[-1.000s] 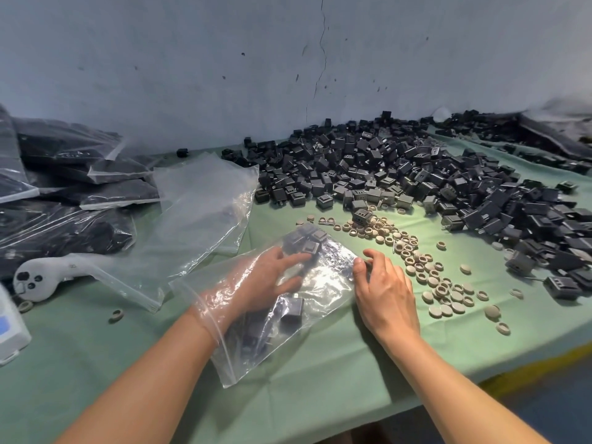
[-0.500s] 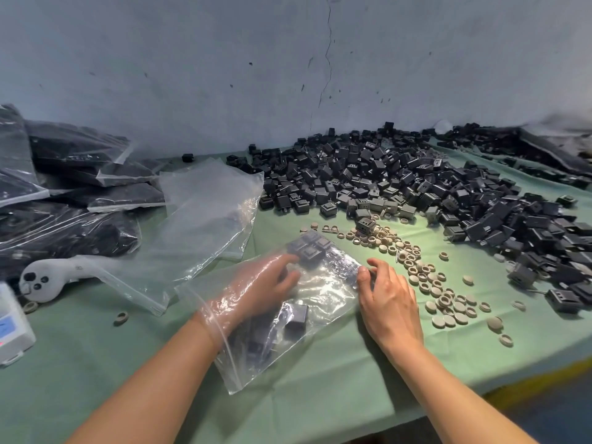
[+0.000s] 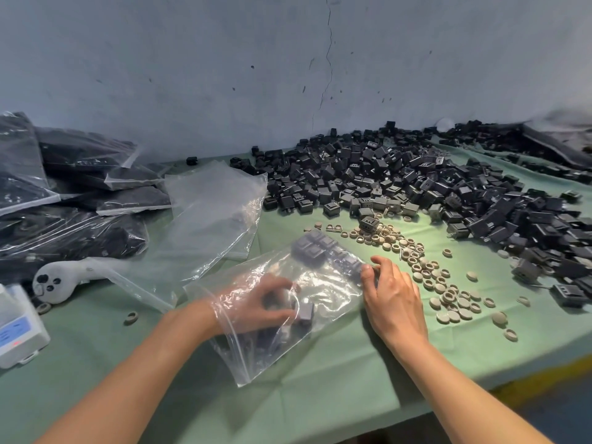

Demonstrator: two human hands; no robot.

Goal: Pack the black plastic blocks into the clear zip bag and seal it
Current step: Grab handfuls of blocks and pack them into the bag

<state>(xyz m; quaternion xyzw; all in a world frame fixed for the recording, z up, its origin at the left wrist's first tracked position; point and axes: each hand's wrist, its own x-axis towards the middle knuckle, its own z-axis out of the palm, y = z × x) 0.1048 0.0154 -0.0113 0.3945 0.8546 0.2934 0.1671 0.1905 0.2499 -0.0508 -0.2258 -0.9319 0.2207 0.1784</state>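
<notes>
Hundreds of black plastic blocks (image 3: pixel 416 187) lie heaped across the upper right of the frame on the green cloth (image 3: pixel 352 373), with beige rings and caps (image 3: pixel 448 290) scattered just below the heap. At centre the clear zip bag (image 3: pixel 333 296) lies flat, its mouth toward the lower left. The left hand (image 3: pixel 256 302) is inside it up to the wrist, fingers and thumb curled round loose blocks (image 3: pixel 304 310), blurred by the plastic. A packed row of blocks (image 3: pixel 317 248) sits at the bag's far end. The right hand (image 3: pixel 394 296) is outside, its bent fingertips (image 3: pixel 368 272) down on the bag's right edge beside that row; I cannot tell whether they pinch the film or only press it. Empty clear bags (image 3: pixel 208 219) lie left of centre, filled bags (image 3: pixel 80 193) pile up at the left edge, and a white handle (image 3: pixel 61 277) lies below them.
</notes>
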